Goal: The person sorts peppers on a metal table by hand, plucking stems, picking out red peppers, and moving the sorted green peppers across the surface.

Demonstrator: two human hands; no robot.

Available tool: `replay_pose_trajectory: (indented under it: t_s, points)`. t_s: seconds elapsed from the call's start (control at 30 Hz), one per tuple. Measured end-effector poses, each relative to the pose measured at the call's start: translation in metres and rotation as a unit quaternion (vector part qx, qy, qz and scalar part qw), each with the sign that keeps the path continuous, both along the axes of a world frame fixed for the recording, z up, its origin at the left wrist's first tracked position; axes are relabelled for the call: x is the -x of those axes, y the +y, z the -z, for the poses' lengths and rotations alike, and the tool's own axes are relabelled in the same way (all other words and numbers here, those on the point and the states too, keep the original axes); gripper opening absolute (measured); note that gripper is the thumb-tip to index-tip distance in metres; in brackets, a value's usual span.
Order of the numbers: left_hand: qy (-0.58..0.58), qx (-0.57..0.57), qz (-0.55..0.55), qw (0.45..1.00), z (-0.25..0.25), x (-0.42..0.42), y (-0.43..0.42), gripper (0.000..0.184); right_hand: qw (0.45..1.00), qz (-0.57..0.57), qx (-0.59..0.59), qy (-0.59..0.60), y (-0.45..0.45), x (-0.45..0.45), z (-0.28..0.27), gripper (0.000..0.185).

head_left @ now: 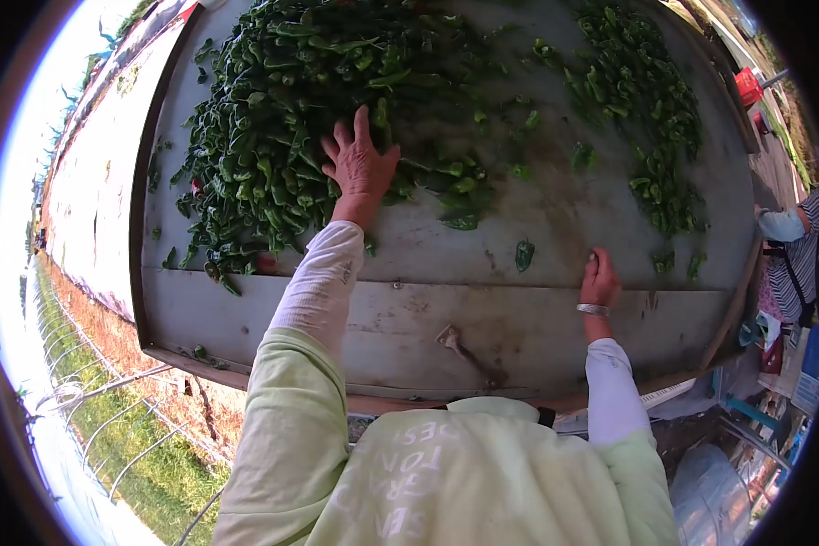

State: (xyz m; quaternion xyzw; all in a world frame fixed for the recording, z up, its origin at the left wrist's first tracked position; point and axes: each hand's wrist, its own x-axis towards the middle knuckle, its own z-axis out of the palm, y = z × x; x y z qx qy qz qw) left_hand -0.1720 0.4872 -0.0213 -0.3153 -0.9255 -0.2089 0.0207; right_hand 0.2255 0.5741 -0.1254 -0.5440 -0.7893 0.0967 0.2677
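A big heap of green peppers covers the left and middle of a grey metal table. My left hand lies on the right part of this heap, palm down, with its fingers spread. Near the table's front strip, my right hand has its fingers curled closed; whether anything is inside them cannot be made out. A single green pepper lies to the left of my right hand. Farther right, a second, narrower pile of green peppers runs down the table.
A rusty metal piece lies on the table's front strip. Raised edges border the table at left and right. At the far right stands a person in a striped top, with a red object farther back.
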Motion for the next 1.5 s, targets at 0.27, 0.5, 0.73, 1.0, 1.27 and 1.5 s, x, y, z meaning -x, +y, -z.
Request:
replay_pose_trajectory:
  t_s: [0.27,0.5,0.73,1.0,1.27,1.5]
  points:
    - [-0.190,-0.125,0.228,0.947,0.026,-0.025,0.012,0.060,1.000,0.013,0.008,0.003,0.001,-0.001,0.001,0.015]
    - [-0.488,-0.293,0.148,0.809,0.014,-0.018,-0.022,0.047,1.000,0.002,-0.009,0.019,0.001,0.003,-0.003,0.013]
    - [-0.200,-0.261,0.099,0.939,0.014,-0.003,-0.032,0.035,0.999,-0.003,-0.015,0.031,0.002,0.002,-0.001,0.013]
    - [-0.016,-0.013,0.310,0.951,0.017,-0.058,0.012,0.032,0.999,-0.011,-0.024,0.024,0.003,0.002,-0.002,0.012]
    - [-0.053,0.045,0.318,0.946,0.018,-0.073,0.021,0.028,0.999,-0.001,-0.030,0.018,0.003,0.002,-0.004,0.012]
    - [-0.651,-0.359,0.057,0.667,0.002,-0.019,-0.029,0.015,0.999,0.013,-0.008,0.031,0.001,0.002,0.000,0.013]
